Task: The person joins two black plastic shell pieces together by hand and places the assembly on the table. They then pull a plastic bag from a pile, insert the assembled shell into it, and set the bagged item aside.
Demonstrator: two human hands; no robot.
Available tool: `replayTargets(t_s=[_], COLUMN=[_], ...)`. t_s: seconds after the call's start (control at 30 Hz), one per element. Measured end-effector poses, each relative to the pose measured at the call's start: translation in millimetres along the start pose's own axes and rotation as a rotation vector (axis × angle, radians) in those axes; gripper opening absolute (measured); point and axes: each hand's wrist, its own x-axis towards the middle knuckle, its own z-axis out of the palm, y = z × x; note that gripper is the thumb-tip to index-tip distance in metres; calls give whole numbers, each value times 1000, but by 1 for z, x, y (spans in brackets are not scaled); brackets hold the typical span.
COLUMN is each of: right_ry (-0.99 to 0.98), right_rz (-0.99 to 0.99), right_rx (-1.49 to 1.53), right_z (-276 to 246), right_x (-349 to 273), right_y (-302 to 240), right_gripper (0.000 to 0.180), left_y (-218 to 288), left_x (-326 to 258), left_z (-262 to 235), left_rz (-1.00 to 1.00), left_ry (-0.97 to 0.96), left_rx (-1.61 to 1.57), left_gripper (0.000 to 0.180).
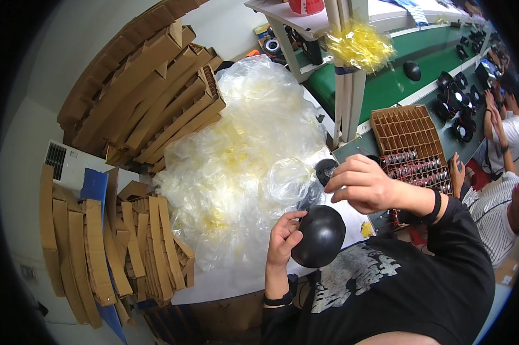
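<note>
Closest in, the left hand (282, 236) curls its fingers around the near side of a round black dome-shaped shell (320, 236), cupping it just above the person's dark printed shirt (380, 287), at the near edge of the white bench (225, 282). Just above it, the right hand (366, 184) has its fingers drawn together in a pinch on the edge of a clear plastic bag (288, 181), with a small black round part (327, 169) showing just beyond the fingertips; whether that part is also gripped cannot be told. The bag hangs between the two hands, touching the top of the shell. Behind it a big heap of crumpled clear and yellowish plastic bags (242, 144) covers most of the bench. To the left, stacks of brown cardboard divider strips (116, 247) stand on edge, and farther back more folded cardboard (150, 98) is piled high. To the right, beyond the right hand, a cardboard tray of cells (409, 138) holds some small dark parts in its nearer rows. Past it runs a green conveyor (397, 80) with black shells lying on it, a bundle of yellow film (360, 46) hanging from a post, and other people seated at the far right.
</note>
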Motion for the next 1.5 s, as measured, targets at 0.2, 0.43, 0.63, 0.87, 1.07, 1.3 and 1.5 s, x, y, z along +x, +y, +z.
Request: replayTargets(t_s=[0.2, 0.43, 0.63, 0.87, 1.07, 1.3, 1.5], right_ry=[19, -415, -35, 394, -128, 594, 1104], right_rz=[552, 287, 797, 1104, 1448, 1572, 1303], right_rx=[634, 786, 1099, 1635, 1406, 1623, 1411], right_z=[9, 20, 36, 66, 32, 18, -9], right_x=[-6, -2, -45, -84, -95, -145, -130], right_y=[-1, -16, 15, 10, 4, 6, 25], right_gripper=[28, 86, 82, 80, 84, 59, 46], left_y=[9, 14, -1, -4, -7, -33, -202], left_x=[-2, 7, 6, 24, 37, 82, 133], left_z=[10, 11, -5, -22, -41, -10, 29], left_rz=[-31, -97, 42, 238, 116, 35, -547], left_ry=[-16, -107, -16, 310, 509, 492, 192], left_rx=[-43, -43, -220, -982, -966, -809, -508], left_gripper=[54, 79, 61, 46, 34, 45, 49])
